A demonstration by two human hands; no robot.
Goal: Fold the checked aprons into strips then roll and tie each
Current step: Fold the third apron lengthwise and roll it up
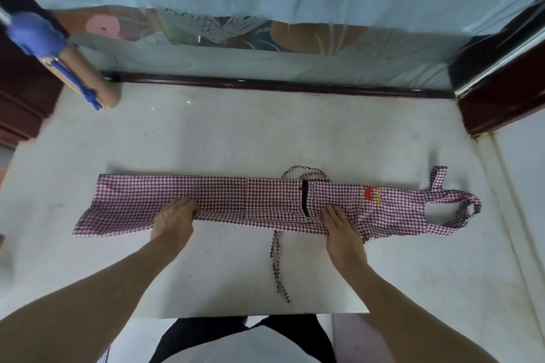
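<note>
A purple-and-white checked apron (244, 194) lies folded into a long strip across the white counter (265, 132), its neck loop at the right end. One tie (278, 265) trails toward the front edge and another loops behind the strip. My left hand (175, 219) rests on the strip's near edge left of centre, fingers curled into the cloth. My right hand (342, 227) lies flat on the cloth right of centre, fingers straight, beside a black pocket trim.
A brush with a blue handle and a tan roll (85, 76) lie at the counter's back left. A dark wooden window frame (265, 85) with pale blue curtains runs along the back. Dark wood posts stand at both rear corners.
</note>
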